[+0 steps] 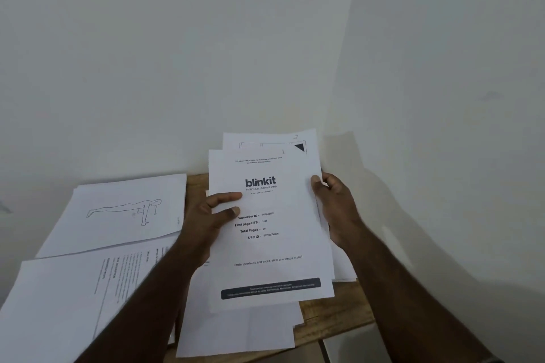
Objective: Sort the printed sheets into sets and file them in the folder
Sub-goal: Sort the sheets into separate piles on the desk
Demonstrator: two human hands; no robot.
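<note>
Stack of printed sheets [274, 244] held up over the wooden bench [333, 318], blinkit cover page on top; left hand [206, 215] pinches its left edge, fingers [227, 197] curled onto the front, right hand [336, 209] grips the right edge. Left of the stack, a plank-figure sheet [118, 212] and a text sheet [73, 298] lie on the bench, loose sheets [236, 330] under it.

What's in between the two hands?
The blinkit sheet, atop a held stack, spans from the left hand to the right hand in the head view.
</note>
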